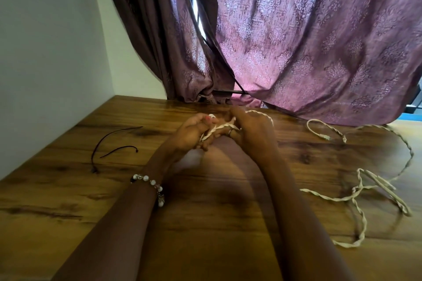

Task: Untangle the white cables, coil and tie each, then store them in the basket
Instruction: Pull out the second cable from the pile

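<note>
Your two hands meet at table centre: left hand [194,132] and right hand [249,130], fingers curled around twisted white cables [219,129]. The strands trail off to 3 o'clock across the table [205,223]. One dark cord [102,146] lies at 9 o'clock.

Two bare forearms enter from bottom edge of frame, reaching toward centre; no sleeves visible on either. Left hand [190,133] at centre: red-pink polish visible on one fingernail. Left wrist, lower left of centre: beaded bracelet of round white pearl-like beads, small dark and clear beads, and thin metal links [149,186], with small dangling charm at its lower end. Right hand [250,129], just right of centre: thin silver-coloured ring [230,131] on one finger.
</note>
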{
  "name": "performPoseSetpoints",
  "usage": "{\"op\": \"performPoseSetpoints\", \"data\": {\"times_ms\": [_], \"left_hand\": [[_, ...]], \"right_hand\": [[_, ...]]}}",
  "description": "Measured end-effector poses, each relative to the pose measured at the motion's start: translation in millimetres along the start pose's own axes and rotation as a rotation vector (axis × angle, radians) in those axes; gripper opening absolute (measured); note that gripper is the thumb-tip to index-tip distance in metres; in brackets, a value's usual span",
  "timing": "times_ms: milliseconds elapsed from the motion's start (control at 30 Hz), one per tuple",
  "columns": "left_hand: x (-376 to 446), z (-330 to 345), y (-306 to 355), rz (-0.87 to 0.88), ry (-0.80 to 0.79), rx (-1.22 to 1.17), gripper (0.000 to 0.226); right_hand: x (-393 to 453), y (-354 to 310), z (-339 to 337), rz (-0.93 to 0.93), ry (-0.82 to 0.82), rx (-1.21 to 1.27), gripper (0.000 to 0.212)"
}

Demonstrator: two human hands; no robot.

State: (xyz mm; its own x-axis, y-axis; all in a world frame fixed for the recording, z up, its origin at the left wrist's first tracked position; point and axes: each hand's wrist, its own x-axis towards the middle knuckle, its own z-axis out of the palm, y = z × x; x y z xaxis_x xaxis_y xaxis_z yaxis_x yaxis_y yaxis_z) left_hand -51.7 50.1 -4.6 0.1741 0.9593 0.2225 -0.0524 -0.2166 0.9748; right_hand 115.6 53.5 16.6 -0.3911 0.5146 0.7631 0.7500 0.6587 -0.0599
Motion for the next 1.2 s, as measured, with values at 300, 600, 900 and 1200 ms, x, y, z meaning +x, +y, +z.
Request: {"op": "performPoseSetpoints", "data": {"times_ms": [300, 600, 900, 1200], "left_hand": [[-13.0, 2.2, 5.8, -0.032, -0.3, -0.195, 0.038], [-9.7, -4.1, 5.7, -0.134, -0.288, -0.289, 0.023], [-4.9, -9.4, 12.6, -0.088, -0.138, -0.525, 0.03], [-2.9, -29.8, 16.5, 0.089, 0.084, -0.887, 0.042]], "right_hand": [[-6.1, 25.2, -19.8, 0.158, 0.091, 0.265, 0.036], [-7.2, 24.4, 4.2, -0.033, -0.055, -0.001, 0.043], [-7.5, 31.1, 11.2, 0.171, 0.107, 0.19, 0.036], [-20.1, 25.6, 34.7, 0.334, -0.348, 0.05, 0.02]]}}
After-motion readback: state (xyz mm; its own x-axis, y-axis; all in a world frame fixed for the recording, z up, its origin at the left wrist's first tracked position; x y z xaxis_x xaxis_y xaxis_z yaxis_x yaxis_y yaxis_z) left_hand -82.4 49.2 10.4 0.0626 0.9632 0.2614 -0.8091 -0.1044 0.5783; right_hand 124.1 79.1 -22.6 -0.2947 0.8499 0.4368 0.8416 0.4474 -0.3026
